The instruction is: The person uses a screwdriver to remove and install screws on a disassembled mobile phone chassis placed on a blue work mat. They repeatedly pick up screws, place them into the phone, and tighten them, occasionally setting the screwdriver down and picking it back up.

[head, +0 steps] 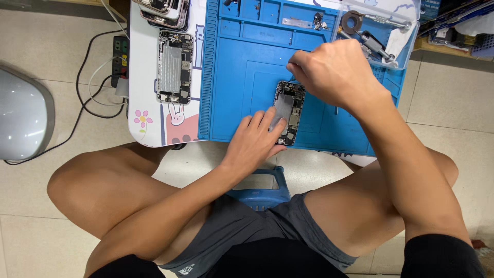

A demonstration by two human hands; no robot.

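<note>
Right hand (334, 72) hides its fingertips, maybe a tool; phone stack (164, 10) cut off at top.

Bright, even light from overhead, and the blue mat (247, 77) shows sharp, with faint sheen along its ridged left edge. Just below the mat, soft short shadows fall under both arms. Far left of the mat, a grey curved object (23, 116) carries pale glare. Edges bend slightly outward.

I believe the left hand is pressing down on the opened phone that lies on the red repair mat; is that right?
Not quite: the repair mat is blue, not red, as the head view shows. The left hand does press on the opened phone lying on it.
</note>
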